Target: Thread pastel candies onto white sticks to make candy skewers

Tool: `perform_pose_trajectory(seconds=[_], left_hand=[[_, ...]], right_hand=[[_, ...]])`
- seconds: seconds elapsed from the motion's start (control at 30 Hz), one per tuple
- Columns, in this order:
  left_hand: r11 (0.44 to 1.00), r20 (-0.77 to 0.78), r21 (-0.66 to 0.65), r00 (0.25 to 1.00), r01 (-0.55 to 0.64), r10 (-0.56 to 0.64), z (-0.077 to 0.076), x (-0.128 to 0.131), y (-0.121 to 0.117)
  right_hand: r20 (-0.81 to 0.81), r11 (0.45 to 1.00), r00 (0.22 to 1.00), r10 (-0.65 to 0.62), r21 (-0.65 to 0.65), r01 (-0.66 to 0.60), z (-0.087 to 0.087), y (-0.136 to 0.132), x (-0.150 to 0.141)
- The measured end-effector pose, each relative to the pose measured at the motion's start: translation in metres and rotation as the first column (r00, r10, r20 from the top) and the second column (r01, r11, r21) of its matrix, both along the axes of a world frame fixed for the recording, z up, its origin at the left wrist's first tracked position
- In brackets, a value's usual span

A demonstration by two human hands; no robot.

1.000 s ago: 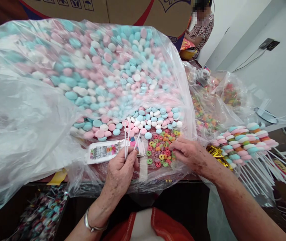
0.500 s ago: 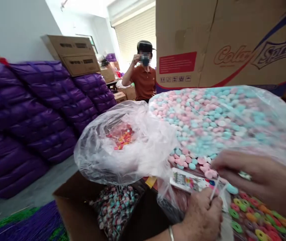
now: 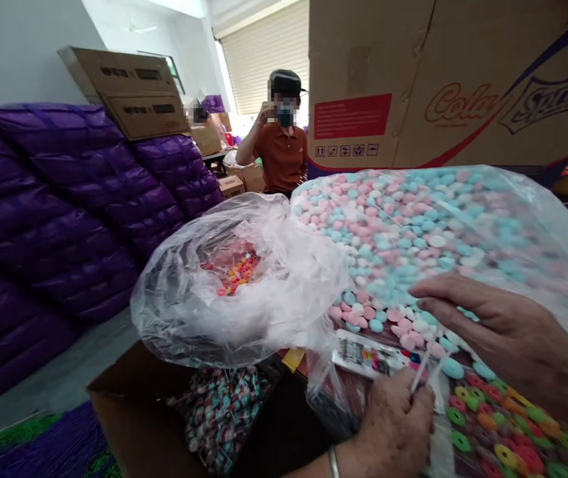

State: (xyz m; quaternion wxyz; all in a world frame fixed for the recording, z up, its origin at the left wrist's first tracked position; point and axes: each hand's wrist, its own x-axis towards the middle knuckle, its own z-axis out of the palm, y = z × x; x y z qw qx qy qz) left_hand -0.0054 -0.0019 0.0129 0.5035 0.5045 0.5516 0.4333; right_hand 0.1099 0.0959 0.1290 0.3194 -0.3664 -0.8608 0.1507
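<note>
My left hand (image 3: 396, 418) is closed around a thin white stick (image 3: 419, 372), its upper end beside a pink tablet-like candy. Beneath its fingers lies a printed clear wrapper (image 3: 363, 353). My right hand (image 3: 497, 332) hovers palm down over loose candies, fingers stretched forward and nothing visible in them; its far fingers are hidden. Loose pink, blue and white round candies (image 3: 376, 325) spill from a big clear bag (image 3: 413, 232). Below my right hand are colourful ring-shaped candies (image 3: 507, 431).
Another clear bag (image 3: 174, 299) holds small orange-red rings. Below it, an open carton (image 3: 129, 405) contains many wrapped lollipops (image 3: 227, 411). A large cardboard box (image 3: 354, 73) stands behind. Purple wrapped bales (image 3: 40, 232) fill the left. A person (image 3: 284, 153) sits across, one hand raised.
My right hand has lifted slightly up and away from the stick, its fingers now stretched out. My left hand keeps hold of the stick. The whole view has shifted a little.
</note>
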Motion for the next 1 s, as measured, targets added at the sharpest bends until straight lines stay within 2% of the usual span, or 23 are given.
perform_pose_trajectory(seconds=[0.07,0.13,0.2,0.27,0.4,0.47,0.57,0.67,0.77,0.87,1.0], left_hand=[[1.000,-0.004,0.024,1.000,-0.003,0.003,0.004,-0.001,-0.001],[1.000,0.004,-0.007,1.000,0.007,-0.007,0.005,-0.001,0.001],[0.999,-0.011,-0.034,1.000,0.021,-0.021,0.002,-0.002,0.005],[0.999,-0.009,-0.031,1.000,0.014,-0.015,-0.002,-0.002,0.008],[0.999,0.069,-0.050,0.997,-0.015,0.019,-0.008,-0.001,0.009],[0.998,0.089,-0.058,0.995,-0.029,0.035,-0.010,-0.001,0.008],[0.997,0.097,-0.071,0.995,-0.005,0.012,-0.013,-0.001,0.009],[0.997,0.095,-0.072,0.995,0.030,-0.024,-0.015,-0.001,0.009],[0.998,0.085,-0.058,0.996,0.026,-0.021,-0.015,-0.001,0.009],[0.999,0.073,-0.045,0.997,0.001,0.002,-0.015,0.001,0.009],[0.999,0.068,-0.052,0.998,-0.006,0.010,-0.013,0.001,0.008]], right_hand=[[-0.010,0.979,0.982,-0.191,-0.079,0.189,-0.009,-0.002,0.033],[-0.024,0.918,0.926,-0.378,-0.142,0.371,-0.015,-0.005,0.062],[-0.005,0.870,0.881,-0.473,-0.165,0.466,-0.022,-0.006,0.085],[0.092,0.871,0.889,-0.449,-0.178,0.458,-0.031,-0.006,0.099],[0.343,0.910,0.901,-0.267,-0.217,0.353,-0.049,-0.003,0.102],[0.476,0.920,0.850,-0.225,-0.183,0.346,-0.058,-0.002,0.096],[0.657,0.915,0.712,-0.246,-0.085,0.394,-0.071,-0.004,0.087],[0.719,0.905,0.619,-0.317,0.035,0.423,-0.082,-0.009,0.078],[0.732,0.888,0.574,-0.368,0.094,0.449,-0.087,-0.013,0.074],[0.696,0.882,0.612,-0.375,0.064,0.467,-0.087,-0.012,0.076],[0.472,0.882,0.788,-0.396,-0.044,0.470,-0.083,-0.011,0.077]])
